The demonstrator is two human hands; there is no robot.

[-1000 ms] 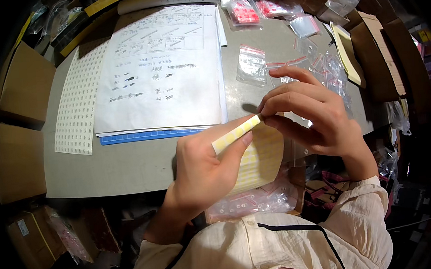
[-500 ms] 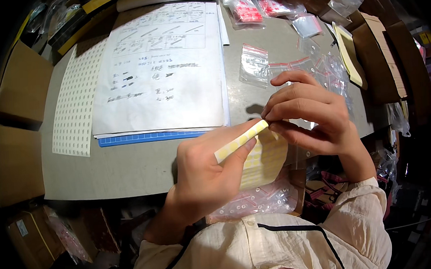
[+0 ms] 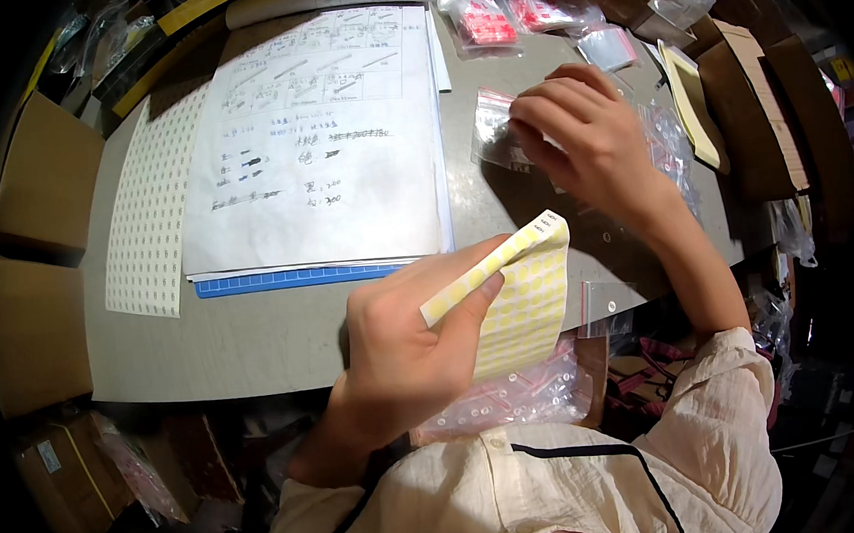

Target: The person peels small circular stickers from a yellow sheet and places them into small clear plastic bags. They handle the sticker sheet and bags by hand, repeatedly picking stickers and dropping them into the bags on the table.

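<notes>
My left hand (image 3: 402, 338) pinches a sticker sheet (image 3: 524, 309) between thumb and fingers. The sheet is covered with rows of pale yellow round spots; its top edge is folded over, and a few white printed stickers show at the upper corner. Above the table's right half, my right hand (image 3: 591, 136) is curled with bent fingers, its fingertips partly hidden; anything between them is too small to make out. Just left of those fingertips lies a clear zip bag (image 3: 494, 128) with a red seal line. More small zip bags (image 3: 669, 141) holding small white round pieces lie beyond the wrist.
Handwritten paper sheets (image 3: 344, 213) lie over a blue cutting mat (image 3: 299, 278). Left of them is another sticker sheet (image 3: 146, 207). Bags with red contents (image 3: 484, 20) sit at the back. Near my lap is an open box of filled bags (image 3: 525, 393). Cardboard boxes (image 3: 40, 323) flank the table.
My right hand has left the sheet's corner and moved up and away toward the zip bags. The corner now shows, with printed stickers on it. My left hand has barely moved.
</notes>
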